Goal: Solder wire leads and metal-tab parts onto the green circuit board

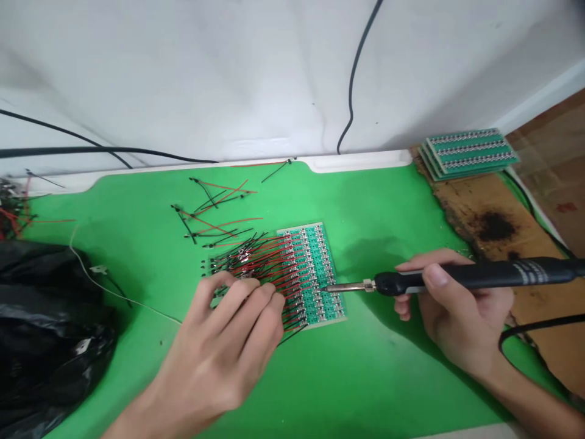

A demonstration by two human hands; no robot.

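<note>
A green circuit board (315, 274) with rows of small metal solder points lies on the green mat. Red and black wires (269, 244) are attached along its left part and fan out leftward. My left hand (237, 329) is closed over these wires, its fingertips hidden beneath it. A thin pale strand (123, 297) runs from the left to the edge of that hand. In my right hand (461, 311) is a black soldering iron (479, 274), held from the right. Its metal tip (336, 287) reaches over the board's lower middle; contact cannot be made out.
Loose red and black wires (214, 207) lie behind the board. A black plastic bag (50, 329) and a wire heap (11, 210) sit at left. Stacked boards (475, 152) rest on a scorched brown board (498, 201) at right. Black cables (351, 91) hang along the white wall.
</note>
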